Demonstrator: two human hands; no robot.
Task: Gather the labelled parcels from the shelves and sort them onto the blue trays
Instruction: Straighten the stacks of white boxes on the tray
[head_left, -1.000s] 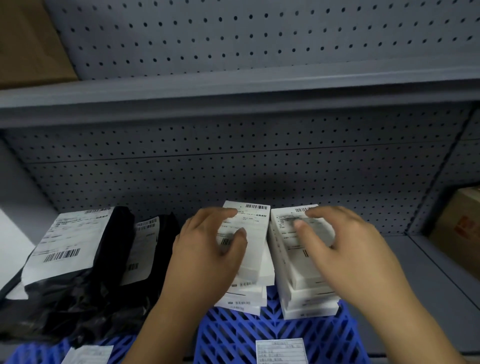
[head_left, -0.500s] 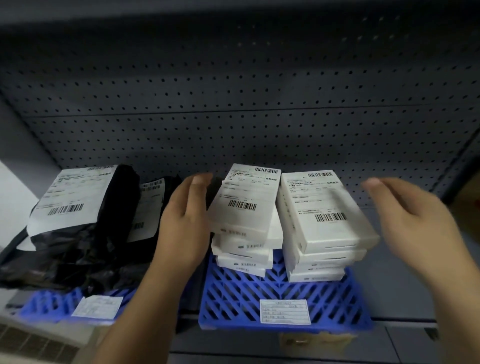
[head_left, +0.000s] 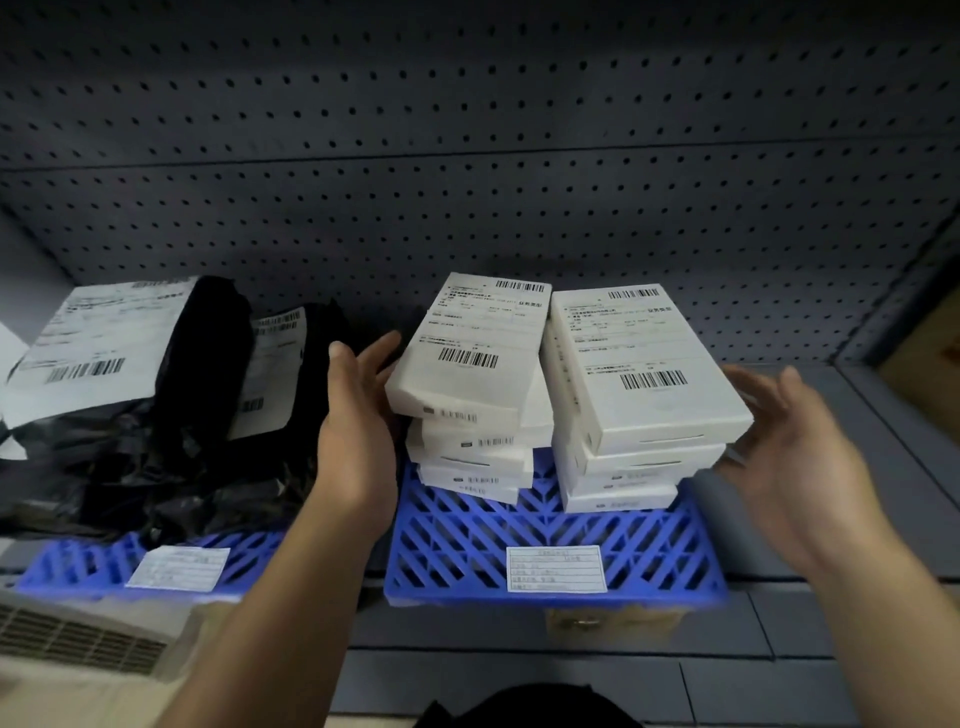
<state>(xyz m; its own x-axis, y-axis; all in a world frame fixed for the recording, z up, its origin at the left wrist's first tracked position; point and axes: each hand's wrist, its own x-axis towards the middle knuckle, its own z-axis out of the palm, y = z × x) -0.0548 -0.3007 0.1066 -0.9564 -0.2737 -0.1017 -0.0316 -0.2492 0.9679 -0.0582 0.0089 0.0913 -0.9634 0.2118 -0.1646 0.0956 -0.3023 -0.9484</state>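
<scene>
No wording can be read anywhere; print shows only as barcodes and blurred lines. The top white box of the left stack (head_left: 470, 349) carries a shipping label with two barcodes, and small barcodes mark the box edges below it. Just to its right, the top box of the right stack (head_left: 644, 364) bears a similar label with two barcodes. To its left, two black bags (head_left: 208, 364) carry barcoded labels. Below it, the blue tray (head_left: 550, 551) holds a lined form card (head_left: 556, 569), illegible.
</scene>
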